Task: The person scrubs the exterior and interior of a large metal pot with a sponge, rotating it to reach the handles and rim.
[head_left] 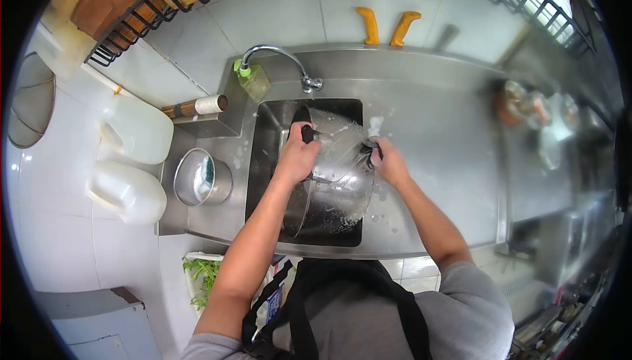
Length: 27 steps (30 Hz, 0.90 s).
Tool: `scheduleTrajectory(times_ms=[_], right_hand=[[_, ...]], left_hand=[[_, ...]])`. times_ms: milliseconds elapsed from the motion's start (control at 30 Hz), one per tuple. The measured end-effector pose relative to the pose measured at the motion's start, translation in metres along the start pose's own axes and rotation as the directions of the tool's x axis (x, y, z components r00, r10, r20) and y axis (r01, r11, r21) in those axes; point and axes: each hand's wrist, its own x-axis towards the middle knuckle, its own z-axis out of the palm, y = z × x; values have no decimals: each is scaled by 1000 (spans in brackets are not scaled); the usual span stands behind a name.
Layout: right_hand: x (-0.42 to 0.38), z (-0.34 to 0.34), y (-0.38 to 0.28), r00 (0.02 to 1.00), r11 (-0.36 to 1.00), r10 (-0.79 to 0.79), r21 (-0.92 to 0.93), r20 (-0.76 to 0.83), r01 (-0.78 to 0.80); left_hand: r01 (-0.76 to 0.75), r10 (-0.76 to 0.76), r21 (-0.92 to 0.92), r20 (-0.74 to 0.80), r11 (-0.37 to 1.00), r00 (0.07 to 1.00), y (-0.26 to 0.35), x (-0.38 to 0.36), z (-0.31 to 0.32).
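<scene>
**Now holding a wet, shiny pot (342,179) at the sink (263,143)**

Gripping with the left hand (298,157), with fingers closed round a black handle (307,134). Gripping with the right hand (390,162) at the pot's opposite side, with fingers pinched on a small dark piece (372,151); cannot tell whether handle or scrubber. Holding the pot tilted, with suds and droplets on its surface, in or just above the sink; cannot tell whether touching the bottom. Seeing foam spots (376,125) on the steel counter (441,169), just beside the sink.

Noting behind the sink a curved faucet (280,49), near a green soap bottle (253,83). Noting to the left a metal container (221,183), with suds and a green sponge (209,170) inside, and two white jugs (139,129) close by. Noting two yellow handles (371,27) against the wall tiles (283,14).
</scene>
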Motion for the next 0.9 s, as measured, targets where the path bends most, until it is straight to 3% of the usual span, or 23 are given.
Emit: scheduleTrajectory(times_ms=[33, 100, 133, 200, 333, 400, 500, 600, 667, 733, 800, 833, 900], right_hand=[[4, -4, -16, 1000, 1000, -4, 1, -2, 4], [5, -4, -55, 955, 968, -251, -32, -157, 249], [9, -2, -73, 956, 969, -247, -30, -159, 246], [21, 5, -101, 879, 881, -463, 54, -109, 471], [47, 28, -99, 817, 826, -555, 9, -158, 563], [48, 29, -93, 902, 906, -423, -61, -83, 419], [39, 35, -90, 922, 934, -354, -10, -156, 357], [40, 33, -108, 922, 924, -369, -151, -119, 350], [48, 25, -111, 909, 917, -394, -122, -139, 379], [46, 24, -108, 895, 910, -414, -89, -165, 405], [34, 20, -92, 955, 964, -248, 50, -165, 259], [34, 20, -80, 954, 963, -253, 50, -158, 264], [32, 16, -68, 971, 997, 5, -74, -241, -24]], left_hand=[[-1, 1, 34, -5, 999, 1000, 3, -1, -1], [24, -25, 25, 18, 999, 1000, 13, -3, -5], [46, -47, 15, 46, 999, 998, 18, -5, -6], [32, -33, 25, 32, 999, 999, 13, -4, -3], [34, -33, 118, -8, 992, 999, 12, -8, -5], [69, -68, 89, -13, 994, 998, 12, -9, -5], [59, -55, 119, -39, 991, 998, 18, -6, -3], [88, -88, 104, -7, 991, 996, 15, -5, -3], [-30, 48, 152, -113, 988, 992, -7, 3, 6], [31, -26, 122, -40, 992, 999, 7, -2, -2], [96, -99, 86, 24, 992, 995, 15, -5, -5], [113, -117, 102, 34, 988, 993, 16, -5, -6], [134, -140, 122, 43, 983, 989, 16, -9, -7]])
